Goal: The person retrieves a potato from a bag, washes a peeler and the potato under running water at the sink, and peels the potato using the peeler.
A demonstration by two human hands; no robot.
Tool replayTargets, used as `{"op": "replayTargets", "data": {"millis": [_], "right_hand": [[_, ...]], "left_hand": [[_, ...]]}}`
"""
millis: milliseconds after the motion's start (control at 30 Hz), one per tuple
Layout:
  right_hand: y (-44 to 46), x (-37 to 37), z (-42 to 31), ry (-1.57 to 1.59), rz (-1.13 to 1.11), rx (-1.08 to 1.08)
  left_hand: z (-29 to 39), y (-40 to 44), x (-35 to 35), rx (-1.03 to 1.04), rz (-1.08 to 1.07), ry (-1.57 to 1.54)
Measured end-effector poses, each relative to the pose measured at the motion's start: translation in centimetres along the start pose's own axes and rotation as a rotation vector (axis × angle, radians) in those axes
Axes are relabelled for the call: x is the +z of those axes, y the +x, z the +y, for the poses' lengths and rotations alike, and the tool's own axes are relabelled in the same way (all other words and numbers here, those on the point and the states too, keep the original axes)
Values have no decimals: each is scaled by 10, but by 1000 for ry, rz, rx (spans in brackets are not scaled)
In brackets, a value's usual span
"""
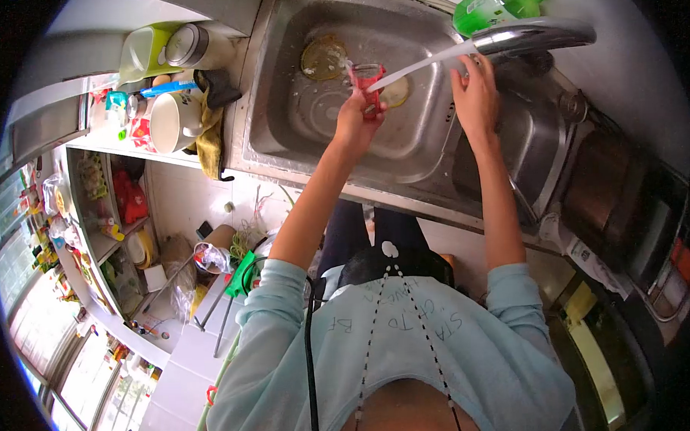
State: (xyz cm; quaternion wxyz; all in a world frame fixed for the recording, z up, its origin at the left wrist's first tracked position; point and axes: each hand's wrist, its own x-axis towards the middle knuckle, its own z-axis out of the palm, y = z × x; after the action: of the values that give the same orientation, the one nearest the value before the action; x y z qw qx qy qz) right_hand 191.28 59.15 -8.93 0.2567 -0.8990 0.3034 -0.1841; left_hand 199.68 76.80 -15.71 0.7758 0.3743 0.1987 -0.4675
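My left hand point(353, 124) grips a red peeler point(372, 102) over the larger basin of the steel sink point(289, 134). A stream of water point(423, 63) from the curved chrome tap point(536, 34) runs onto the peeler. My right hand point(476, 97) is raised just below the tap's outlet, its fingers loosely bent with the thumb apart. Whether the fingertips touch the spout is hard to tell. A yellowish round thing point(324, 57) lies in the basin's far left part, and a pale round thing point(396, 92) sits behind the peeler.
A green bottle point(497, 6) stands behind the tap. Left of the sink are a white mug point(176, 122), a lidded jar point(195, 47), a green container point(145, 54) and a dark yellow cloth point(209, 137). The smaller basin point(533, 148) is at the right. Shelves point(109, 216) stand lower left.
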Motion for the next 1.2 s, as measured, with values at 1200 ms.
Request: {"op": "replayTargets", "data": {"millis": [1200], "right_hand": [[-69, -17, -82, 914, -378, 9]], "left_hand": [[17, -117, 65, 296, -487, 98]]}}
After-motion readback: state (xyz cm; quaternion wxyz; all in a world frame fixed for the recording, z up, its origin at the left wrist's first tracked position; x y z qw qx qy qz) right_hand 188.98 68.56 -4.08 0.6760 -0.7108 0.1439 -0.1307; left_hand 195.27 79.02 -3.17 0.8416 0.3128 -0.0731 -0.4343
